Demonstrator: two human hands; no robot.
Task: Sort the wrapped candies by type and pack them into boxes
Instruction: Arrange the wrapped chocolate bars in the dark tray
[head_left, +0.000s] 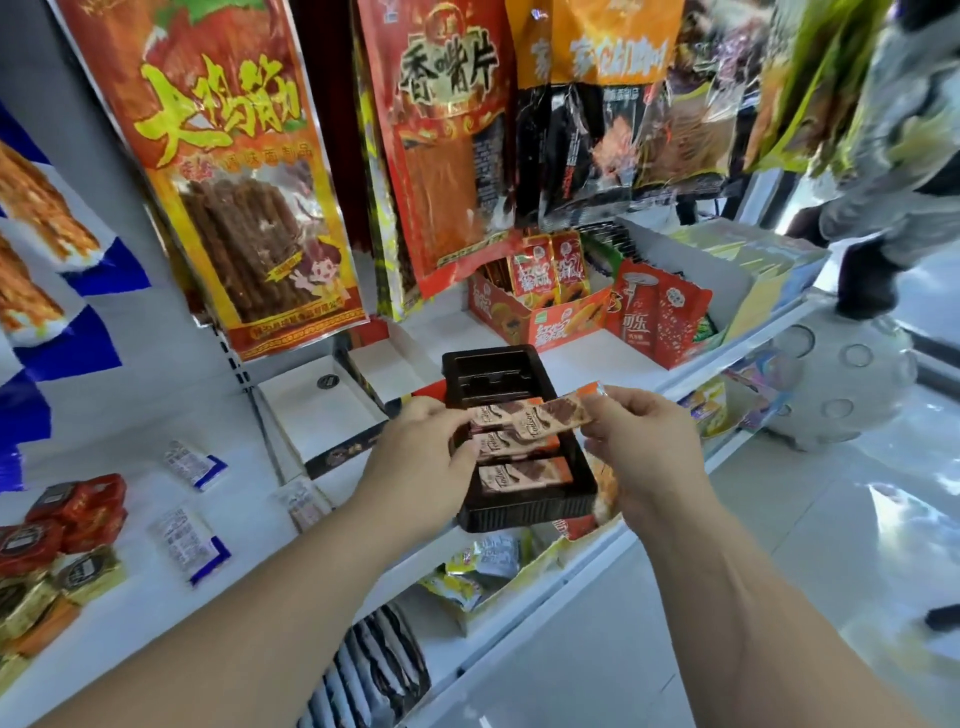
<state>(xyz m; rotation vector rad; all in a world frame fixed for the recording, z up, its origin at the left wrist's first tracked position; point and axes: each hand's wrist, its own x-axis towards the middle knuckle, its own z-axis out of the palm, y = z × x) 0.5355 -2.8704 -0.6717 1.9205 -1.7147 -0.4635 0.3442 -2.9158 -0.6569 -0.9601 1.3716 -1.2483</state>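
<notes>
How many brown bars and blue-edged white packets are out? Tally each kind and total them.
brown bars: 4 (3 in the black tray, 1 in the right hand)
blue-edged white packets: 2
Total: 6

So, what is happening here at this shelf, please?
A person is packing wrapped chocolate bars into a black tray on the white shelf. The right hand pinches one wrapped bar and holds it tilted over the tray's middle. The left hand has its fingers at the left ends of the bars already in the tray. Whether it grips one is not clear. The tray's far half is empty.
</notes>
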